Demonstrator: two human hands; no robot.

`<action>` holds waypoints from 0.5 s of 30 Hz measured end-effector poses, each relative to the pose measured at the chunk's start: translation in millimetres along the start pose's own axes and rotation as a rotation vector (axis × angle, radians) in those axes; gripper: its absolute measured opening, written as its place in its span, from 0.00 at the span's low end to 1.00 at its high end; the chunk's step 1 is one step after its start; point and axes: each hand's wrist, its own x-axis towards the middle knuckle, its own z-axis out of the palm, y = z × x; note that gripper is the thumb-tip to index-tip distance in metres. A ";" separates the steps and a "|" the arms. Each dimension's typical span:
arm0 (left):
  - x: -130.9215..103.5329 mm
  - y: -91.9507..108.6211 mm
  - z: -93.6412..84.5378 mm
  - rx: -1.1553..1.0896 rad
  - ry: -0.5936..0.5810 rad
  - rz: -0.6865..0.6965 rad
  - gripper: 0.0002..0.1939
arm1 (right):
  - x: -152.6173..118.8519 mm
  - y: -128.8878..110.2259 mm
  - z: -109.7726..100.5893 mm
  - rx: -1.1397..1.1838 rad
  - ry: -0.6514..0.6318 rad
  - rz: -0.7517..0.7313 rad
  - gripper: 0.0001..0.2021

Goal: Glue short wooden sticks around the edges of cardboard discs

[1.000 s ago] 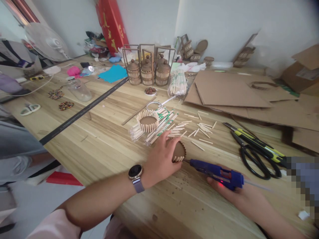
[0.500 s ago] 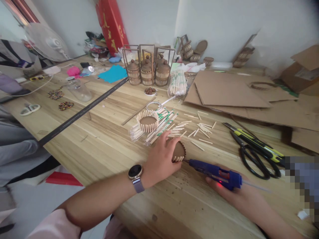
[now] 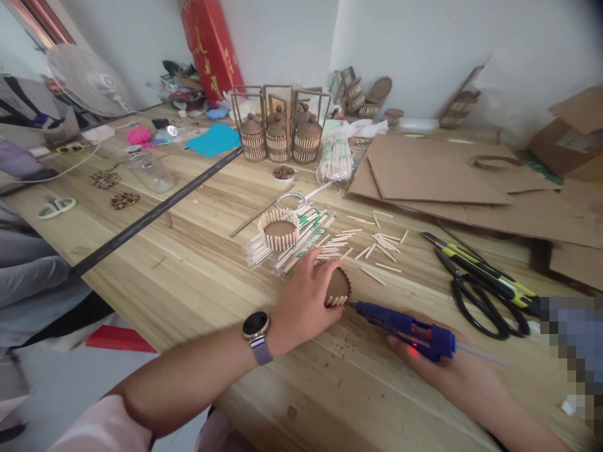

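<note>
Left arm [image 3: 198, 370] in from near left, slanting far and right. Left hand [image 3: 306, 304] palm down, fingers [image 3: 324, 274] arched and spread, left thumb [image 3: 331, 317] pointing right, in a loose pinch. Right forearm [image 3: 516, 405] from near right. Right hand [image 3: 455, 370] wrapped in grip, right thumb [image 3: 405, 353] extended left, other fingers mostly hidden. Hands apart.

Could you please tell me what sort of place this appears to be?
It looks like a small craft workspace: the right hand holds a blue glue gun near a brown round base, cut sticks lie scattered on the wooden table, and lidded, handled containers stand farther back.
</note>
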 end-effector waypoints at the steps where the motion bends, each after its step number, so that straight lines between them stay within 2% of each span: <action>1: 0.1 0.2 -0.2 -0.003 0.000 -0.002 0.38 | 0.5 0.1 -0.9 0.003 -0.014 -0.003 0.18; 11: 0.2 0.4 -0.2 0.006 -0.006 0.006 0.39 | 6.0 -18.9 -10.2 0.040 -0.053 -0.033 0.15; 15: 0.3 0.5 -0.5 0.003 0.000 0.008 0.39 | 6.2 -18.4 -9.3 0.010 -0.056 -0.028 0.14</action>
